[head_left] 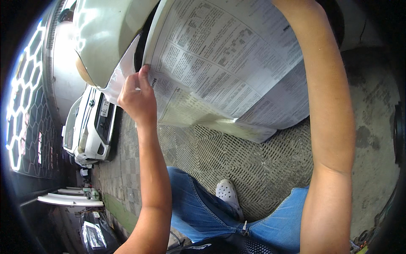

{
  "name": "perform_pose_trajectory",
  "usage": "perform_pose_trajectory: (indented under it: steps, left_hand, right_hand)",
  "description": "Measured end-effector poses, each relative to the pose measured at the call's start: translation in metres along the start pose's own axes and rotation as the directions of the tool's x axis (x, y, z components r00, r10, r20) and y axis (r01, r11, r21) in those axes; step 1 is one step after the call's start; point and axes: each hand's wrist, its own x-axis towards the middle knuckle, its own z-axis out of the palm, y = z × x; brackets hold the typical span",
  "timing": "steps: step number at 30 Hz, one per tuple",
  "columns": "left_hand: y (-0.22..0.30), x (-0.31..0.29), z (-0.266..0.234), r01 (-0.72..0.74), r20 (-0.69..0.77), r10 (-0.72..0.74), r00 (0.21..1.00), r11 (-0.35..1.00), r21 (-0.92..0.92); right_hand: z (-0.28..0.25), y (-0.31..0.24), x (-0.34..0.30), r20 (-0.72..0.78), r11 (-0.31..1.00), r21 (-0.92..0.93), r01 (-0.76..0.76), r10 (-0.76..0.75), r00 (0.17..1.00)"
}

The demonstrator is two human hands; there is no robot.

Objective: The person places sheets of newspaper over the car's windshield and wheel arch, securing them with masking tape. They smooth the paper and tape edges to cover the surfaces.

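A large sheet of newspaper (224,55) hangs over the rounded side of a car, its lower edge loose and wrinkled above the floor. My left hand (138,97) is closed in a pinch at the sheet's left edge, thumb and forefinger pressed together beside a dark gap. Thin whitish sheeting (123,67) lies between that hand and the pale, glossy body panel (105,38). Along the right side of the newspaper my right forearm (327,89) reaches up. The right hand is cut off by the upper edge, so its fingers are hidden.
Grey slatted matting (228,148) covers the floor under the newspaper, with stained concrete (372,139) to the right. My shoe (228,194) stands on the matting. A white vehicle (91,127) is parked at the left, near white curved panels (69,200) and a dark bag-like item (98,233).
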Motion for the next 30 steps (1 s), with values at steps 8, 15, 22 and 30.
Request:
perform_pose_trajectory:
  steps: [8, 15, 22, 30]
  left_hand:
    - [0.001, 0.001, 0.015, -0.014, -0.132, 0.016, 0.991, 1.0, 0.022]
    - [-0.002, 0.005, 0.015, -0.012, -0.144, 0.016, 0.99, 0.999, 0.03]
    - [-0.001, 0.003, 0.024, 0.004, -0.205, 0.002, 0.979, 1.0, 0.03]
    - [0.006, 0.006, 0.012, 0.059, -0.132, -0.05, 0.99, 0.996, 0.068]
  right_hand:
    - [-0.002, -0.001, -0.01, -0.06, 0.997, -0.024, 0.075, -0.076, 0.995]
    - [0.007, 0.01, -0.01, -0.08, 0.992, -0.063, 0.108, -0.113, 0.99]
    - [0.011, 0.014, -0.014, -0.125, 0.987, -0.07, 0.144, -0.152, 0.98]
    - [0.012, 0.011, -0.012, -0.156, 0.983, -0.113, 0.146, -0.163, 0.974]
